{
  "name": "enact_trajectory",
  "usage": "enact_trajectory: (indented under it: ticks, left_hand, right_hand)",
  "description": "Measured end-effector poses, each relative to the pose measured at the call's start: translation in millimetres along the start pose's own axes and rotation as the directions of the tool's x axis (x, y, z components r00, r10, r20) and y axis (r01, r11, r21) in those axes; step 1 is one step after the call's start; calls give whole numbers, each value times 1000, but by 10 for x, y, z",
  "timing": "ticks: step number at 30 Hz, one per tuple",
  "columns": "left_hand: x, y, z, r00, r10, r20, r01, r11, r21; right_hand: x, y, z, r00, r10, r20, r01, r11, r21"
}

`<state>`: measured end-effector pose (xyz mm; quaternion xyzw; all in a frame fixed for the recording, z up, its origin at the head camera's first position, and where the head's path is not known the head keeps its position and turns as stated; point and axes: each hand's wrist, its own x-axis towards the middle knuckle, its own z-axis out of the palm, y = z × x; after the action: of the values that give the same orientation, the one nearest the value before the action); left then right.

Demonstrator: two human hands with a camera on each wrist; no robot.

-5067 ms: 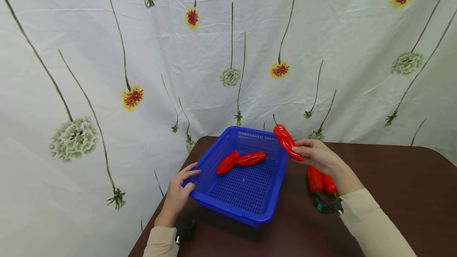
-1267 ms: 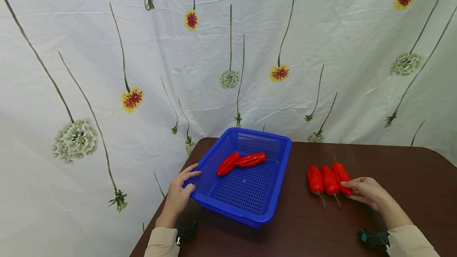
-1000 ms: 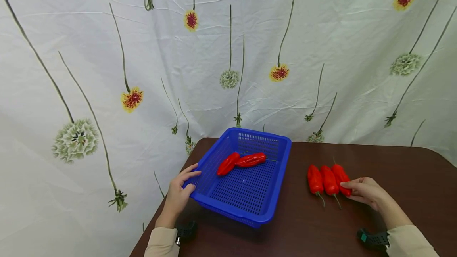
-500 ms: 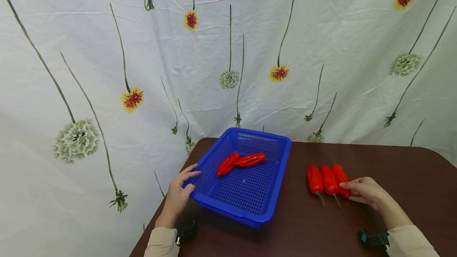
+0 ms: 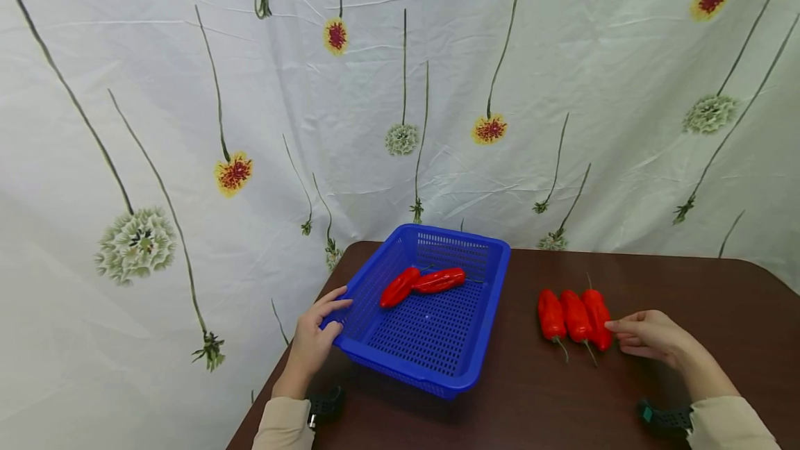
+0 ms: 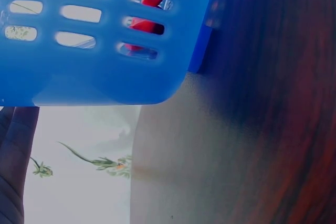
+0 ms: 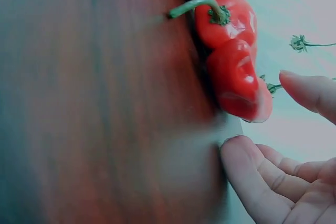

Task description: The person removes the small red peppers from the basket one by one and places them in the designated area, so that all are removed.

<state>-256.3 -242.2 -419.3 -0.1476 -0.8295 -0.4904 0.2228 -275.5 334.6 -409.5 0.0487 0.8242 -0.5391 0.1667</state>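
Note:
My left hand [image 5: 309, 339] grips the left rim of a blue plastic basket [image 5: 400, 365], fingers over the edge. Inside lie two red peppers, one slanted [image 5: 398, 288] and one crosswise [image 5: 439, 280], their ends meeting. To the right of the basket, three red peppers lie side by side on the table: a left one [image 5: 551, 314], a middle one [image 5: 576, 317] and a right one [image 5: 596, 319], whose stem points away. My right hand [image 5: 653, 339] is just right of that last pepper. In the right wrist view, thumb and fingers are spread, with a gap between them and the nearest pepper [image 7: 239, 80].
The dark brown table [image 5: 531, 408] has a rounded far edge. Behind it hangs a white cloth [image 5: 362, 89] printed with flowers. A black band [image 5: 665, 417] is on the right wrist, and another band [image 5: 325, 403] on the left.
The pepper my right hand held over the basket's right rim now lies third in the row. The fingers have let go and drawn slightly right. The left hand and basket stay put.

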Motion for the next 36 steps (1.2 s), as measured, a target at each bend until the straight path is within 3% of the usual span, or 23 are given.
enact_trajectory:
  ticks: [11, 20, 27, 36]
  left_hand:
    - [-3, -3, 0, 1000, -13, 3, 13, 1000, 4]
    - [4, 4, 5, 1000, -15, 1, 15, 1000, -2]
    - [-4, -2, -3, 1000, -28, 5, 28, 1000, -3]
    - [0, 4, 6, 1000, -24, 4, 24, 1000, -10]
  right_hand:
    - [-46, -113, -49, 996, -62, -58, 55, 992, -109]
    - [-80, -320, 60, 987, -125, -100, 106, 979, -176]
    - [-75, -559, 189, 973, -227, -32, 219, 960, -175]
    - [2, -1086, 330, 940, -325, 103, 337, 929, -150]
